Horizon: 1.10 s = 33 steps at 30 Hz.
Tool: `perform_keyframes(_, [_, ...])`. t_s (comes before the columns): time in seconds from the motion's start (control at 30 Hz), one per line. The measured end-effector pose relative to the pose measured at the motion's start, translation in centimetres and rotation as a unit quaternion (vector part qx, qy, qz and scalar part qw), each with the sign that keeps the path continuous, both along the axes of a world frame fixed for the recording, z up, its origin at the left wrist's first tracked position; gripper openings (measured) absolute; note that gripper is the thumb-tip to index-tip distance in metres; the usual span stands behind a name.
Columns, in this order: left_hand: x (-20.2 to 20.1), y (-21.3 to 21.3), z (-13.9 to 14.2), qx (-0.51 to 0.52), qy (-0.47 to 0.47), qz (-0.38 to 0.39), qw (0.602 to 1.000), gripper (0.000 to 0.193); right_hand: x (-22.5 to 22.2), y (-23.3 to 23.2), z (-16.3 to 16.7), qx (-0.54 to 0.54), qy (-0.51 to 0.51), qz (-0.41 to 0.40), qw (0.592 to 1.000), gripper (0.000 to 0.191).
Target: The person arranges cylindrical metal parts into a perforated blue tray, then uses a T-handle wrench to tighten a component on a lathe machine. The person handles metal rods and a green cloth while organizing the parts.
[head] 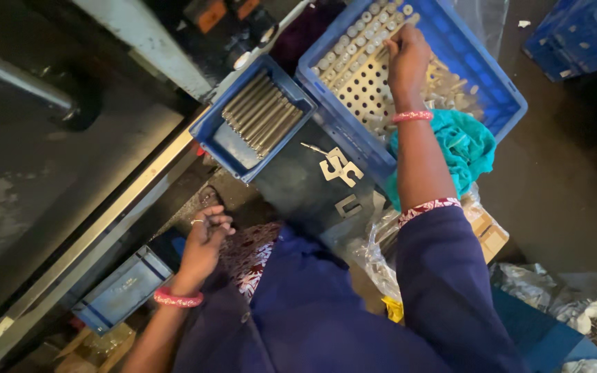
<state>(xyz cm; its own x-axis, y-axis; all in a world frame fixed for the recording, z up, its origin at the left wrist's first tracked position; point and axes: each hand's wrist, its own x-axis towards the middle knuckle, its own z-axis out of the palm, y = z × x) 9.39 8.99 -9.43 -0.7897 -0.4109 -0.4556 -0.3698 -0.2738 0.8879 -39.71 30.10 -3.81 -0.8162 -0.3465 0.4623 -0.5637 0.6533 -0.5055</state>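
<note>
Two hands work apart. The right hand (408, 55), arm outstretched, reaches to one o'clock into the large blue plastic crate (492, 76), fingertips pinched on a small metal pin (401, 29) above the perforated metal plate (367, 86). The left hand (205, 238), loosely curled at seven o'clock, seems empty.

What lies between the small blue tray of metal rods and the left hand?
In the head view, between the small blue tray and the left hand lies a dark surface; nothing else is discernible.
</note>
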Motion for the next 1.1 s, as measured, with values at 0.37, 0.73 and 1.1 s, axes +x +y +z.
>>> perform_keyframes(0.37, [-0.4,-1.3,0.6,0.014,0.001,0.002,1.000,0.037,2.1,-1.7,0.9,0.016,0.131,-0.015,0.991,0.018])
perform_keyframes(0.73, [-1.5,-1.8,-0.9,0.014,0.063,-0.023,0.998,0.030,15.2,-13.2,-3.4,0.191,-0.054,0.351,0.915,0.017])
perform_keyframes(1.1, [0.0,-3.2,-0.9,0.029,0.036,0.000,0.999,0.032,17.3,-16.1,-4.9,0.411,-0.083,0.392,0.819,0.026])
